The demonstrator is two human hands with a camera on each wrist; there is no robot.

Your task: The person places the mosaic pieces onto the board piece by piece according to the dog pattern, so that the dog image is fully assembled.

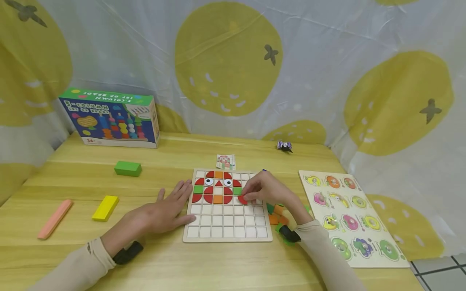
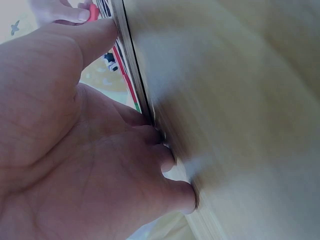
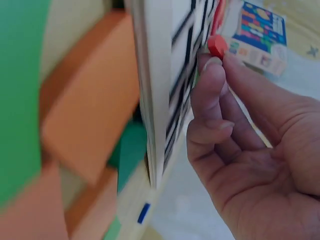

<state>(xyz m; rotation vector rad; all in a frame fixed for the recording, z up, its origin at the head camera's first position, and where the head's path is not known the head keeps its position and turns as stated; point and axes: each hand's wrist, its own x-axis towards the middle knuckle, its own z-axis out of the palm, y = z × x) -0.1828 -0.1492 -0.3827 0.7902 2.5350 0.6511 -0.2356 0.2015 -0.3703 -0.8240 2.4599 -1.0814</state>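
Observation:
A wooden grid board (image 1: 228, 232) lies on the table, its upper squares filled with red, orange and green pieces and two eye pieces. Between thumb and fingertips my right hand (image 1: 268, 188) pinches a red quarter-round piece (image 3: 217, 46), low over the board's right side, just below a green square (image 1: 237, 190). My left hand (image 1: 165, 212) lies flat at the board's left edge with fingers spread, thumb and fingertips touching that edge. Beyond the board's far edge sits a small pattern card (image 1: 226, 162).
Loose orange and green pieces (image 1: 278, 218) lie right of the board, partly under my right wrist. Farther right is a fruit puzzle board (image 1: 324, 258). On the left are a green block (image 1: 128, 168), a yellow block (image 1: 105, 208), a pink stick (image 1: 55, 219) and a bead-set box (image 1: 109, 119).

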